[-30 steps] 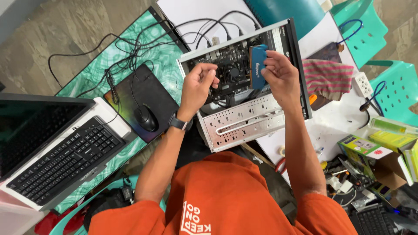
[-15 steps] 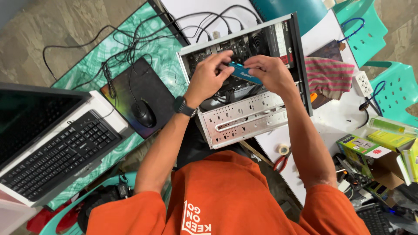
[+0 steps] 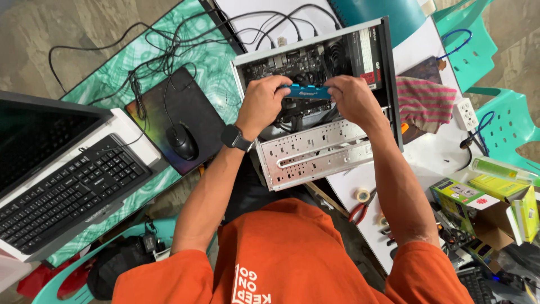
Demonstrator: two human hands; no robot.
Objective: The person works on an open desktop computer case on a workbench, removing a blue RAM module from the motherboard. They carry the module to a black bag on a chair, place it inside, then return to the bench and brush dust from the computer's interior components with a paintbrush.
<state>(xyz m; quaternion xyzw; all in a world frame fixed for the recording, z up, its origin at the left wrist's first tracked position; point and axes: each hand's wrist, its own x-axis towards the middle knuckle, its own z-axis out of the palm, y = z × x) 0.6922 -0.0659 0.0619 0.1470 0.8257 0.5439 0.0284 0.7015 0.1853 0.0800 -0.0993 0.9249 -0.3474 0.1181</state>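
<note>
**Blue module held over the open computer case**

The left hand (image 3: 263, 104) grips one end of a slim blue module (image 3: 306, 91), fingers curled around it, and the right hand (image 3: 353, 98) pinches the other end. The module lies level between the two hands, edge-on to the camera, just above the circuit board inside the open computer case (image 3: 332, 152). A black wristwatch (image 3: 235, 137) sits on the left wrist.

The case lies on its side on the bench (image 3: 365, 180) with its panel off, so the board, its dark components and the perforated metal bay at the near edge are all exposed. Judging from this, the opening-up is done, while the module looks to be still in the hands and not seated; whether it touches a slot cannot be told, since the hands cover that spot.

Left of the case a black mouse (image 3: 182, 142) rests on a dark pad, with tangled black cables behind it and a black keyboard (image 3: 67, 194) beside a monitor further left. To the right lie a striped cloth (image 3: 424, 101), a white power strip (image 3: 466, 114), red-handled pliers (image 3: 360, 211) beside a roll of tape, and several green and yellow boxes (image 3: 484, 197).
</note>
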